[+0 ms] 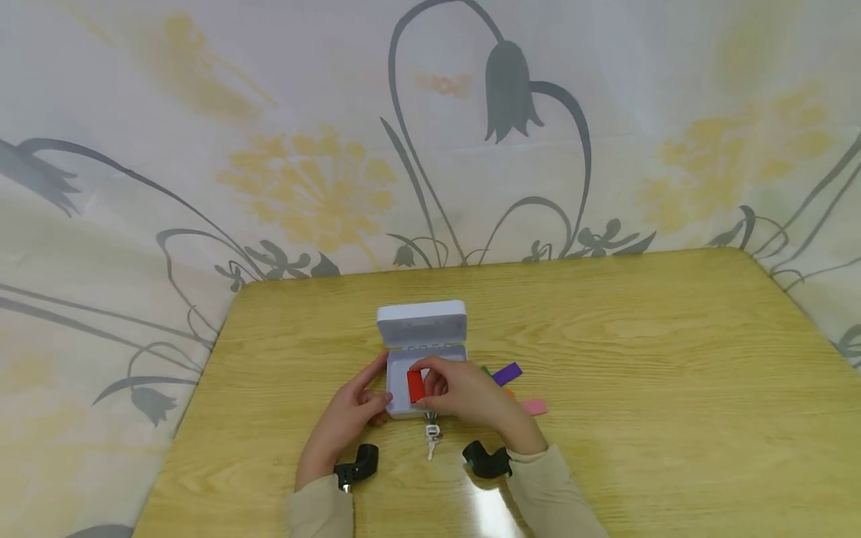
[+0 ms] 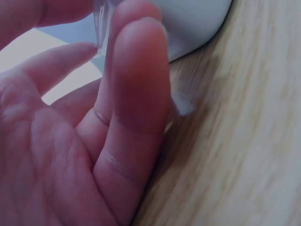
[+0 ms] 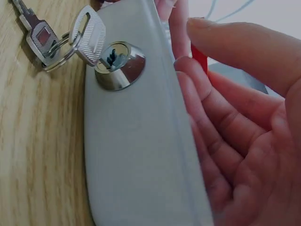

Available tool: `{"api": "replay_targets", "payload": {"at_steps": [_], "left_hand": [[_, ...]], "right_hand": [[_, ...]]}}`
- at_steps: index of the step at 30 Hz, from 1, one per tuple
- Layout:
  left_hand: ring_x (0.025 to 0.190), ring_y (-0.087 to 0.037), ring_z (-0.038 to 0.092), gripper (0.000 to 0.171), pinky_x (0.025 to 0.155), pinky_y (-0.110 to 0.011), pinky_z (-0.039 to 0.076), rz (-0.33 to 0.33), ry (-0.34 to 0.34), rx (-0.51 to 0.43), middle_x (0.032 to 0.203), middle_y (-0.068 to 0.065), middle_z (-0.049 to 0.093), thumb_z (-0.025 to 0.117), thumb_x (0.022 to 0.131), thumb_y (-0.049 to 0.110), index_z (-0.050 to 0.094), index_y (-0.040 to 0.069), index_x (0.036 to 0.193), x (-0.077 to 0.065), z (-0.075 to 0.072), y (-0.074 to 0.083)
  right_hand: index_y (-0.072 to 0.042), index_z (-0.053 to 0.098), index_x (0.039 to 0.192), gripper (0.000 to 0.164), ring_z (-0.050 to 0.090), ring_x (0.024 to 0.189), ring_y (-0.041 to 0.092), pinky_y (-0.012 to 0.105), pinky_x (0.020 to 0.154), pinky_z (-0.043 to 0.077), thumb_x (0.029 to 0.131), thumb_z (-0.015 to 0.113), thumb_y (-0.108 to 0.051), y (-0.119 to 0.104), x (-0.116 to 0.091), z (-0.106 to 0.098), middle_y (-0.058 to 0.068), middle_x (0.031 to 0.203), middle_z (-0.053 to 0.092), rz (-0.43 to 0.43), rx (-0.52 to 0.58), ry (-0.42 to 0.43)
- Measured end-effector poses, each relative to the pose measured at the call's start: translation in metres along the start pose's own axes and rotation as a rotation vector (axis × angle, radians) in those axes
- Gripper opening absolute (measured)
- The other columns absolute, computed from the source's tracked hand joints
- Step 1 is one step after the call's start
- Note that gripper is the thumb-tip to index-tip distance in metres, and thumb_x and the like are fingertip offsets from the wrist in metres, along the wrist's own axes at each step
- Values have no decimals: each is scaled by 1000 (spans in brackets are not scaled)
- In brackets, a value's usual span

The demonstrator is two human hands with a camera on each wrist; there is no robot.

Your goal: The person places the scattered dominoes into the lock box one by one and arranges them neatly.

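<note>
A white cash box (image 1: 397,409) stands on the wooden table with its lid (image 1: 421,324) raised at the back. My left hand (image 1: 346,415) holds the box at its left side, the index finger along the outer wall and the thumb at the front left rim. My right hand (image 1: 464,388) pinches a flat red block (image 1: 416,386) over the box's inside; whether the block touches the floor of the box I cannot tell. A small key ring with keys (image 1: 432,437) hangs from the lock (image 3: 120,66) in the front wall.
Right of the box, partly behind my right hand, lie a purple block (image 1: 507,373), a pink block (image 1: 534,406) and bits of a green block (image 1: 486,370) and an orange block (image 1: 510,393). A flower-patterned cloth (image 1: 323,179) borders the table's back edge.
</note>
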State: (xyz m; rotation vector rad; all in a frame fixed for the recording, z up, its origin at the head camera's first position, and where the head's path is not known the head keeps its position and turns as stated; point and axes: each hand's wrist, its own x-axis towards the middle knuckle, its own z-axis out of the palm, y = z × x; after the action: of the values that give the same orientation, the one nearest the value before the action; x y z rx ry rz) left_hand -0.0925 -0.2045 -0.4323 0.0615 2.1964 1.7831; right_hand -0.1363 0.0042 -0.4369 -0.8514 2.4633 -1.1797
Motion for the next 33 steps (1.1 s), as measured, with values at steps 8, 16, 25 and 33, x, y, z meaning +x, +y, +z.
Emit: {"api": "replay_targets", "payload": {"at_steps": [8, 16, 25, 33], "left_hand": [[65, -21, 55, 60, 64, -31, 48, -15, 0, -12, 110, -22, 54, 53, 85, 1, 31, 11, 140, -2, 1, -3], [65, -21, 53, 60, 63, -32, 48, -32, 18, -10, 71, -18, 58, 53, 84, 0, 31, 10, 139, -2, 3, -3], [64, -18, 54, 61, 62, -30, 48, 5, 5, -12, 70, -15, 58, 56, 85, 5, 32, 17, 139, 6, -4, -24], [63, -17, 54, 62, 61, -30, 49, 48, -3, -2, 69, -14, 58, 56, 85, 8, 30, 18, 140, 12, -7, -31]], "right_hand": [[-18, 56, 114, 42, 52, 66, 4, 24, 61, 43, 76, 68, -30, 2, 9, 3, -13, 79, 55, 77, 11, -37], [-17, 55, 116, 43, 53, 59, 7, 26, 56, 43, 77, 67, -29, -3, 12, 0, -10, 79, 55, 125, 13, -74], [-18, 55, 117, 40, 50, 66, 5, 23, 60, 42, 80, 65, -29, -5, 19, 15, -12, 77, 54, 48, -18, 30], [-18, 55, 115, 39, 48, 63, 4, 22, 58, 41, 79, 65, -31, -5, 25, 18, -13, 75, 52, 36, -61, 88]]}}
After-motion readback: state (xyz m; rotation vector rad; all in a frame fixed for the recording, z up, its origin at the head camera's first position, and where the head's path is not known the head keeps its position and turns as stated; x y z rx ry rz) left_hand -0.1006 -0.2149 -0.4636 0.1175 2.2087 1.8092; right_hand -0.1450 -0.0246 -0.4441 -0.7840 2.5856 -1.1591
